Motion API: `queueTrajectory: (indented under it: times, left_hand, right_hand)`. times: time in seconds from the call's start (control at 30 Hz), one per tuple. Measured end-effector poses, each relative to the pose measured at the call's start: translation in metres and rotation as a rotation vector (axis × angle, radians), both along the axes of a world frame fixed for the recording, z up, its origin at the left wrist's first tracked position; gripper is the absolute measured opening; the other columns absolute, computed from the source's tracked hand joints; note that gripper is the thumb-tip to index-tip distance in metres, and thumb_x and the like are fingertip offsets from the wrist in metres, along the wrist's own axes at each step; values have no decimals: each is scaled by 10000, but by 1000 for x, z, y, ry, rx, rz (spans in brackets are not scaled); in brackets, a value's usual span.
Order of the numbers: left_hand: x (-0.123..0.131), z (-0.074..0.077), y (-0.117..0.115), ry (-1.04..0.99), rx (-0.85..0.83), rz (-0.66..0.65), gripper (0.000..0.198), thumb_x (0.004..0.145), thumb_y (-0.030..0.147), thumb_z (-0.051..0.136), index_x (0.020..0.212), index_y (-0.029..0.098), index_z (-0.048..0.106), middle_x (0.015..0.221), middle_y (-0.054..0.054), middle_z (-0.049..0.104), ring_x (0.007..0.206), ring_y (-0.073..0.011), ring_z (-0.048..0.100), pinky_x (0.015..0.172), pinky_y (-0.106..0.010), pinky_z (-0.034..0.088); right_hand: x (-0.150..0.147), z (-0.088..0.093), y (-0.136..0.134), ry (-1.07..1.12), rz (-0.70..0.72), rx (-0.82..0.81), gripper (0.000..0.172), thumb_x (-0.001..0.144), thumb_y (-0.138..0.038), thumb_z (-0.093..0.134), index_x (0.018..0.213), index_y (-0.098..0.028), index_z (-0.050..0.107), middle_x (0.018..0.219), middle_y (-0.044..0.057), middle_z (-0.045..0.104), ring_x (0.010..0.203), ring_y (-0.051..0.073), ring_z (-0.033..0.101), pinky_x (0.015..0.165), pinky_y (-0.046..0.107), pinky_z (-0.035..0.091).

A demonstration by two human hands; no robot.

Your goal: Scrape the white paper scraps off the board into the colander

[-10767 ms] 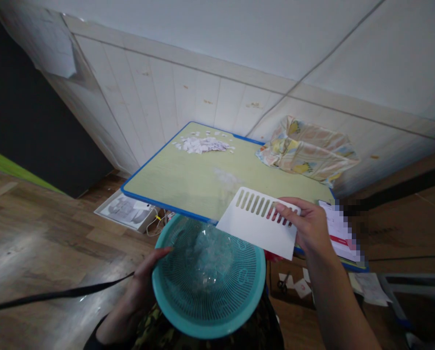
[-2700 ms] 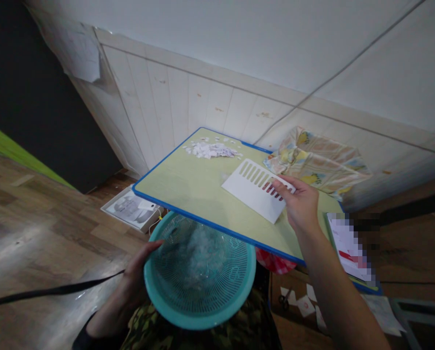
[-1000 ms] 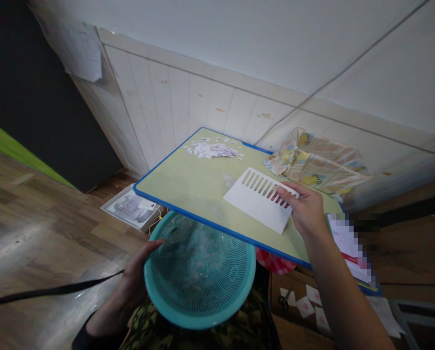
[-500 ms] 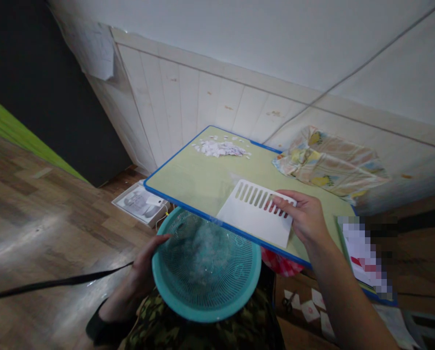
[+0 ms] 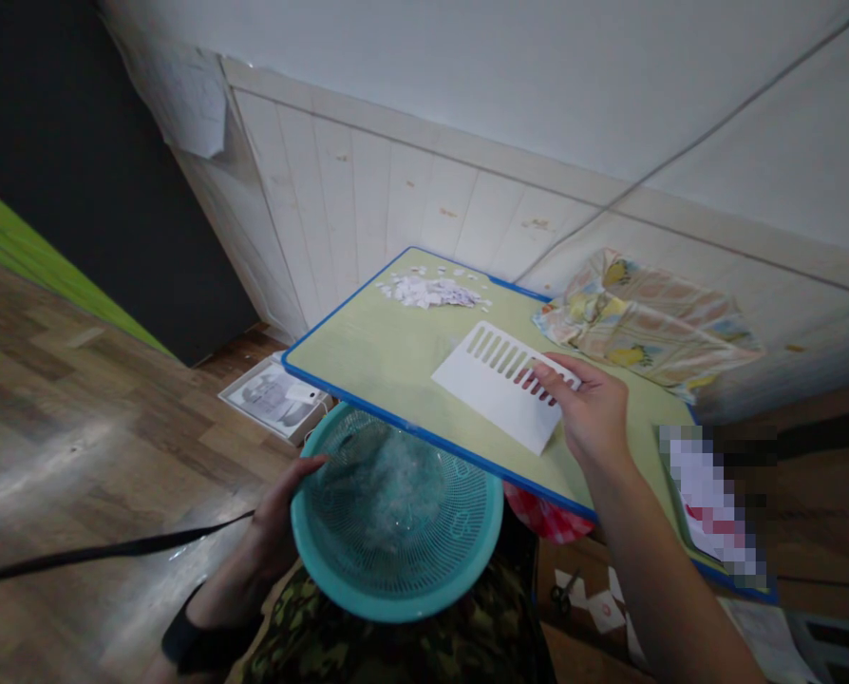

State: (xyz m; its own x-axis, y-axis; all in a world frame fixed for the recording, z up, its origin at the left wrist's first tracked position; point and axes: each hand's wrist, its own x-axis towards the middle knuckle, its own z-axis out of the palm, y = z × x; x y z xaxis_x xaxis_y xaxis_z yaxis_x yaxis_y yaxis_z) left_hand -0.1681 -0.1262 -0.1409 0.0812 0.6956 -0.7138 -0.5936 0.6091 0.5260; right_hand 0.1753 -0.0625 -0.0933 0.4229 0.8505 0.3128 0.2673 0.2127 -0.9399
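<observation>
My right hand (image 5: 592,410) grips the slotted end of a flat white plastic scraper (image 5: 492,387), which lies on the pale green table with a blue rim (image 5: 367,347). My left hand (image 5: 280,518) holds the left rim of a round teal mesh basket (image 5: 396,579) just below the table's near edge. Clear, whitish bits (image 5: 396,484) are heaped inside the basket. A small pile of white paper scraps (image 5: 430,288) sits at the table's far corner.
A crumpled patterned cloth (image 5: 645,318) lies at the table's far right, against the white panelled wall. Papers (image 5: 709,508) rest on the right end of the table. A white box (image 5: 274,399) and cables sit on the wooden floor under the table; a black strap (image 5: 97,551) crosses the lower left.
The scraper and my right hand have slid back from the table's near edge toward the middle. The basket has stayed under the edge in my left hand.
</observation>
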Motion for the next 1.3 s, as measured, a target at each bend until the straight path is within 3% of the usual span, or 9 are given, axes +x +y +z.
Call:
queueTrajectory:
  times: [0.27,0.43,0.6,0.8,0.97,1.07,1.17,1.3]
  left_hand:
    - [-2,-1,-2,10,-12,10,254,931,142,515,1015,3,711,875,-210,739,809,-345,733,829,-477,599]
    - [1,4,0,15,-14,7,244,926,142,524,958,-9,712,864,-227,733,804,-351,732,836,-468,598]
    - [3,8,0,18,-37,7,261,941,133,496,1024,-9,699,884,-221,736,795,-338,735,820,-461,603]
    - [-1,3,-2,21,-7,16,264,928,128,520,1050,-25,697,803,-209,732,805,-353,733,789,-451,612]
    - [-2,0,-2,9,-18,10,308,932,140,522,1142,-21,678,878,-211,738,810,-347,734,805,-453,610]
    - [-3,-3,-1,11,-25,14,332,932,138,528,1198,-6,665,840,-188,741,735,-323,735,733,-410,627]
    - [-3,-4,0,57,-21,25,341,921,106,529,1219,-4,654,779,-167,738,629,-294,720,659,-369,631]
    - [2,-2,-3,53,-26,-18,358,933,115,509,1248,-11,626,798,-175,739,763,-335,734,717,-403,632]
  right_hand:
    - [-9,-1,0,-64,154,-93,345,691,-459,845,934,-217,804,778,47,783,627,223,697,593,329,530]
    - [-9,0,-2,-68,160,-96,322,692,-431,854,933,-224,805,788,46,785,638,213,698,608,320,531]
    - [-11,1,-4,11,196,-140,337,671,-417,870,932,-216,803,775,47,783,625,203,694,607,317,537]
    - [-12,2,-8,-7,215,-154,347,664,-423,871,931,-211,804,786,49,786,620,210,690,595,322,533]
    - [-9,9,-10,-22,224,-126,316,670,-409,869,923,-233,804,787,41,784,629,219,695,612,344,542]
    - [7,22,-6,15,162,-34,302,655,-398,876,900,-238,799,788,41,779,645,230,704,641,371,558]
    - [40,32,4,-29,-26,108,325,654,-408,869,917,-234,792,804,46,777,683,241,714,680,393,567]
    - [89,27,14,-199,-254,96,367,678,-457,832,939,-202,787,787,42,772,678,240,702,643,376,548]
